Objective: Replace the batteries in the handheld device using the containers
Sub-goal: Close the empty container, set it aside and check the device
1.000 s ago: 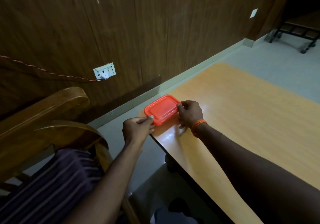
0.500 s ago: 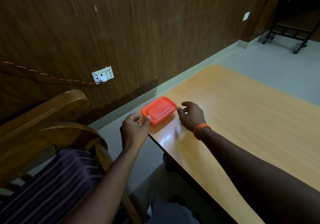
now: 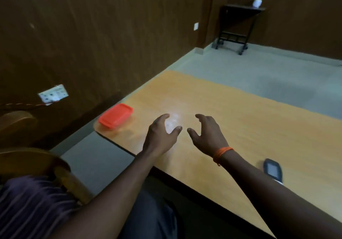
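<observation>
I am holding my left hand (image 3: 161,137) and right hand (image 3: 207,137) open and empty over the table (image 3: 240,120), freeing them; the lidded red container (image 3: 116,115) is sitting beyond my left, the handheld device (image 3: 273,169) beside my right forearm.

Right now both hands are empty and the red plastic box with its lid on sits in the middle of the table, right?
Not quite. In the head view the red plastic box sits at the table's corner, not its middle. Both the left hand and right hand are empty.
</observation>
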